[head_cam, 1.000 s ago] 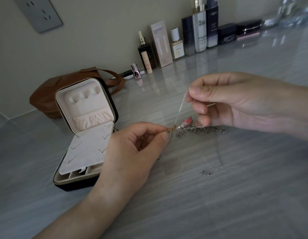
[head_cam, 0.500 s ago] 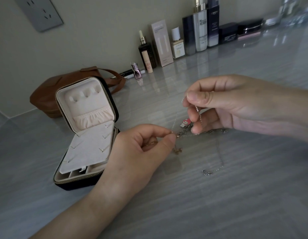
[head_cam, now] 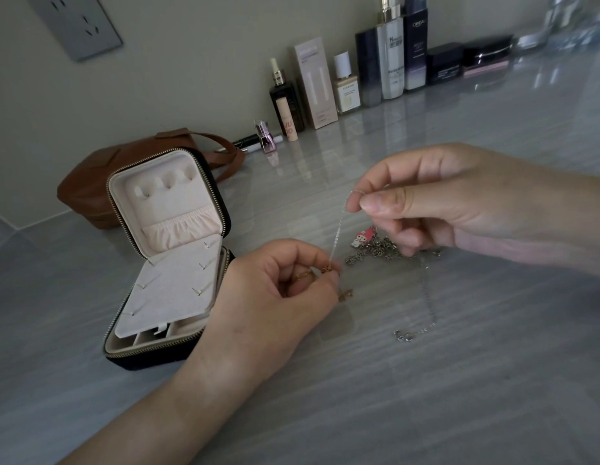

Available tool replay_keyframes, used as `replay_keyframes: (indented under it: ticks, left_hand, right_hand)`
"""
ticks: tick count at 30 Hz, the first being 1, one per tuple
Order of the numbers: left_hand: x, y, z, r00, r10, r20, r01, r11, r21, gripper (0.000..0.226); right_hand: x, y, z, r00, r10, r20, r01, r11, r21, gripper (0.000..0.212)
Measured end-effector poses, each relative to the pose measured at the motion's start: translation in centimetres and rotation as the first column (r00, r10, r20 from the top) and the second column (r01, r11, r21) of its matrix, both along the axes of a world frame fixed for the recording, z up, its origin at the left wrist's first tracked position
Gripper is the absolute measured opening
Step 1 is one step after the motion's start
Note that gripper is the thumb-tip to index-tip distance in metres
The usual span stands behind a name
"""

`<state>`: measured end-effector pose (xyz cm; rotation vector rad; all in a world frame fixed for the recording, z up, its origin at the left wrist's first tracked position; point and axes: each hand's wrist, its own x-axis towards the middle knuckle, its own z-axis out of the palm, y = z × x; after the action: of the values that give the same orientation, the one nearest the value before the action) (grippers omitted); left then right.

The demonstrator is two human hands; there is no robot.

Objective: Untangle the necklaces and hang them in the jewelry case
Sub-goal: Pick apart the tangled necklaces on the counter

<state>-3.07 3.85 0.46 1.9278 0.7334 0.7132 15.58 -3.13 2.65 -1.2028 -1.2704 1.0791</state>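
Necklaces (head_cam: 372, 251) lie knotted on the bench (head_cam: 426, 397), right of the open case (head_cam: 167, 256); a silver chain (head_cam: 337, 229) is drawn taut up out of the heap, right grip (head_cam: 443, 209) pinching its upper end, left grip (head_cam: 268, 307) pinching the lower end together with a gold chain (head_cam: 345, 294), likely to tease one strand free. Pink charm (head_cam: 360, 237) sits in the knot and a clasp tail (head_cam: 422, 317) trails across the bench, both apt to snag; nothing hangs in the case yet, and a brown bag (head_cam: 90, 186) and bottles (head_cam: 392, 62) stand well behind, out of the way
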Motion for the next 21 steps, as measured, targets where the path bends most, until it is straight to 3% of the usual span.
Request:
replay_keyframes:
  ticks: [12, 16, 21]
  left_hand:
    - [0.0, 0.2, 0.0, 0.999, 0.005, 0.055, -0.005, 1.000, 0.007, 0.013]
    - [0.1, 0.3, 0.0, 0.998, 0.045, 0.047, -0.047, 0.998, 0.032, 0.012]
    - [0.0, 0.3, 0.1, 0.996, 0.066, 0.056, -0.067, 0.998, 0.022, 0.005]
  right_hand:
    - [0.2, -0.3, 0.7, 0.997, -0.049, -0.067, 0.050, 0.999, 0.009, 0.017]
    - [-0.1, -0.5, 0.7, 0.995, 0.027, -0.097, -0.025, 0.999, 0.027, 0.019]
    - [-0.9, -0.8, 0.7, 0.992, 0.124, 0.000, -0.124, 0.992, -0.013, 0.022]
